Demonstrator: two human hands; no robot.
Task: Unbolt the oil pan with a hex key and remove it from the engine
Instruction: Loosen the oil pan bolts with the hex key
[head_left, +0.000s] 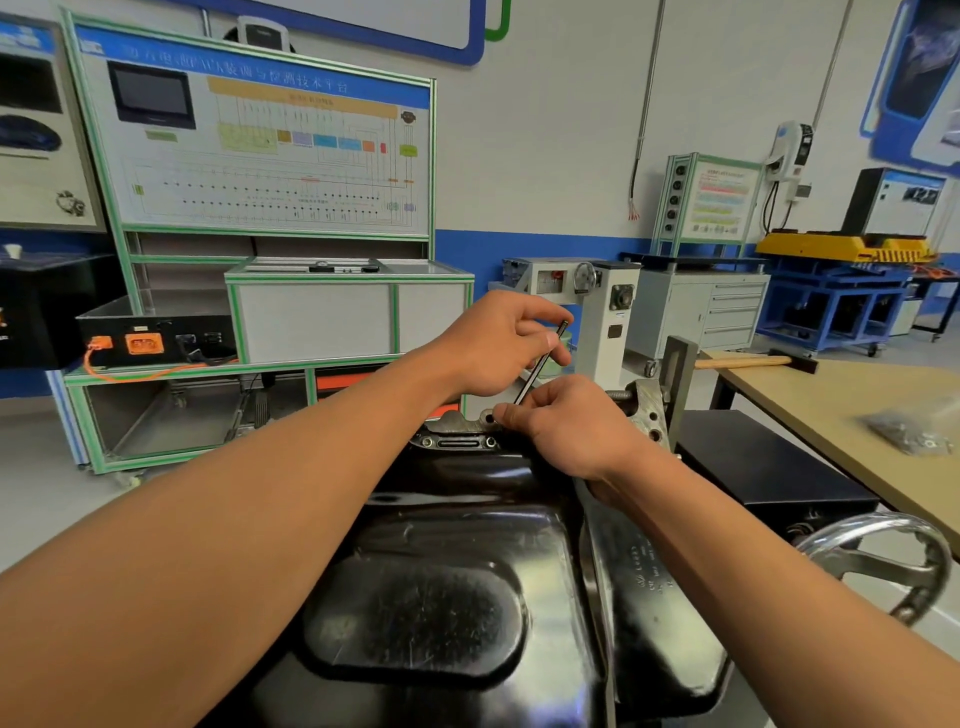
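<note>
A glossy black oil pan (441, 597) fills the lower middle, bolted bottom-up on the engine. At its far edge lies a grey metal flange (457, 426) with bolt holes. A thin dark hex key (540, 364) stands tilted, its lower end going down behind my right hand at the far rim. My left hand (498, 343) pinches the key's upper part between thumb and fingers. My right hand (566, 421) has its fingers curled round the key's lower part, close to the flange. The key's tip and the bolt under it are hidden.
A steel handwheel (883, 561) sticks out at lower right. Right of it stand a black box (769, 467) and a wooden table (852, 400) with a hammer (753, 362) and a bag of small parts (914, 431). A green-framed training bench (260, 260) stands behind.
</note>
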